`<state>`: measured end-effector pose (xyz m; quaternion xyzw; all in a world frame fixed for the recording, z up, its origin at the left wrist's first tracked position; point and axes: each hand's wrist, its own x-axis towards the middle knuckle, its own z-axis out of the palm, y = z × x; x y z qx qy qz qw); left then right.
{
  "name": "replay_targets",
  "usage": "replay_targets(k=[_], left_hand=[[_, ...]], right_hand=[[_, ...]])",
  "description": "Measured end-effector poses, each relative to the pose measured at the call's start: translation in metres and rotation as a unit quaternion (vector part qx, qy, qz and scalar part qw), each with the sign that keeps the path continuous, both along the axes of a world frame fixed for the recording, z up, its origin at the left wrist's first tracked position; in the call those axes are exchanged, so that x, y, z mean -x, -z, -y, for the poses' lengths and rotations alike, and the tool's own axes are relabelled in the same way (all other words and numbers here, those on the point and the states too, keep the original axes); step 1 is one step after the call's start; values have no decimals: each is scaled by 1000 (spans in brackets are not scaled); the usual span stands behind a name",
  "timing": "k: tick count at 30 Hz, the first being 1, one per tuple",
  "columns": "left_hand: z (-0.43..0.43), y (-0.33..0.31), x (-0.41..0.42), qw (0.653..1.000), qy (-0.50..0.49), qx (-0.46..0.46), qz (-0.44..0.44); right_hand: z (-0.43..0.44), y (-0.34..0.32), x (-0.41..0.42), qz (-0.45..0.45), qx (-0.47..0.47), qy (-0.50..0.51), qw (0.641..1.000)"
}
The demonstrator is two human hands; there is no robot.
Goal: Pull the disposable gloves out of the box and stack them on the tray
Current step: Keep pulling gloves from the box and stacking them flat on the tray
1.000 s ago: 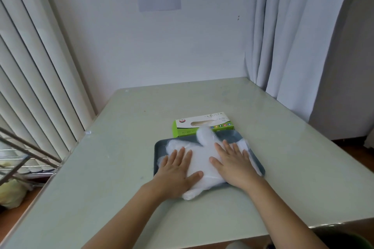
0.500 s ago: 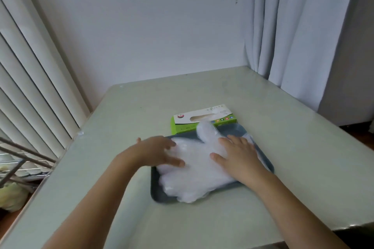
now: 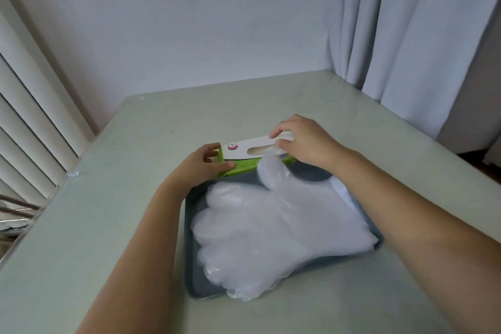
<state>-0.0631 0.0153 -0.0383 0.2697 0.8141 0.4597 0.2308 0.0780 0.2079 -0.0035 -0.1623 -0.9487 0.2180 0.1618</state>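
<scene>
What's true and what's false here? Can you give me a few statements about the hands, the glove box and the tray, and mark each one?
1. The left hand grips the left end of the green and white cardboard glove box. True.
2. The stack of clear plastic gloves lies on the dark grey rectangular tray. True.
3. The right hand lies flat on the stack. False: it pinches a clear glove at the box's top opening.
4. The box sits at the tray's near side. False: it sits at the far side.
</scene>
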Motion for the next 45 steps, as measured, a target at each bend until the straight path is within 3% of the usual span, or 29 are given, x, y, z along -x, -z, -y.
replay_targets(k=[6,8,21,25,31,35,37,41,42,43,45], left_hand=[[-4,4,11,1000,18,3,9],[-4,5,10,1000,19,-2,10],[-6,9,16,999,21,-19,24],[-6,10,17,999,18,-22,26],[-6,10,17,999,18,-21,31],[-6,10,15,999,14,-24,29],[-6,10,15,999,13,-30,26],[-6,9,14,999,13,-29,33],[-6,10,14,999,12,-29,36],[-6,9,13,999,12,-26,34],[-6,9,14,999,12,-18,29]], right_hand=[[0,3,36,88,61,-70,992],[4,6,42,90,36,-95,991],[-6,18,57,67,-42,-151,985],[-8,13,54,12,-58,-159,986],[-20,15,52,-68,20,-91,993],[-29,23,54,-117,164,21,979],[-35,29,56,-174,267,96,943],[-41,25,49,-321,496,183,786],[-40,23,46,-328,522,167,770],[-39,19,43,-319,525,140,776],[-36,14,39,-243,479,93,839]])
